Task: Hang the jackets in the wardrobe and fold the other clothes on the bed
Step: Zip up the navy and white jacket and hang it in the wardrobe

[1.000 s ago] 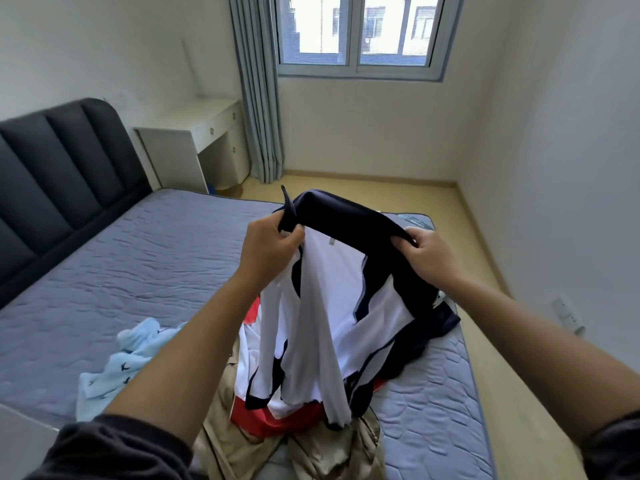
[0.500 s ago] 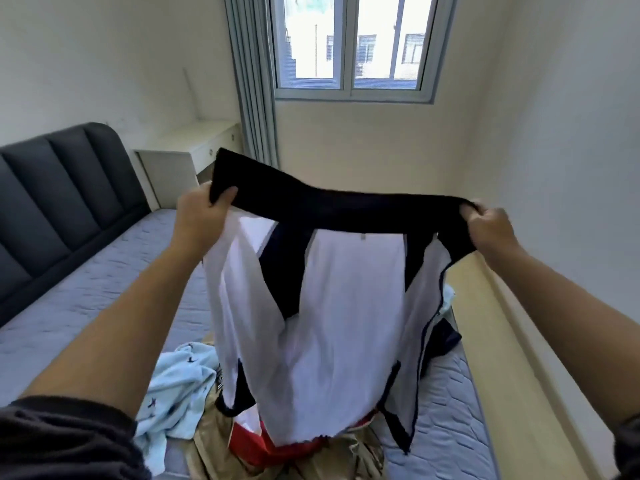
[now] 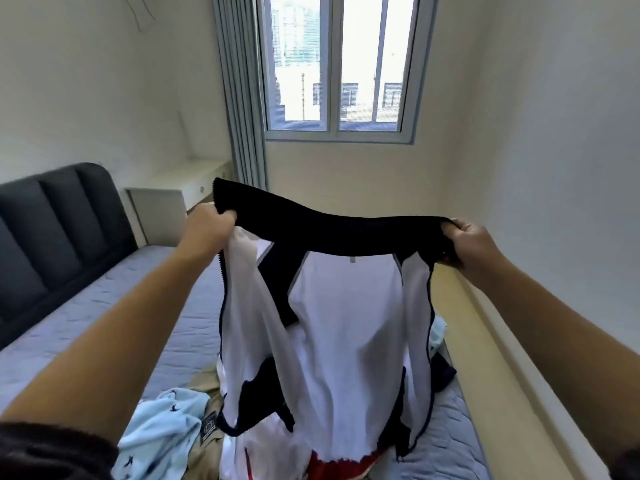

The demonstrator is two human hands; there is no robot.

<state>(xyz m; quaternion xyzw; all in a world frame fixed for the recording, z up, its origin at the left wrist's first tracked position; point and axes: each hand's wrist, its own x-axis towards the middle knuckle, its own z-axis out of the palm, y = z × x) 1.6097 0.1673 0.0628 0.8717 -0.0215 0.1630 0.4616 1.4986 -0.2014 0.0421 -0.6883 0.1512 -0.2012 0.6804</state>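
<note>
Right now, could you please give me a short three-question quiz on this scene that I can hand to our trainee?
1. True or false: the white and navy jacket lies folded on the bed.
2. Which part of the jacket do the left hand and the right hand grip? A) the hem B) the dark collar C) a sleeve cuff
3. Fill in: the light blue garment lies on the bed, to the person's ____ of the jacket.
Key: 1 false, it is held up, spread open; 2 B; 3 left.
</note>
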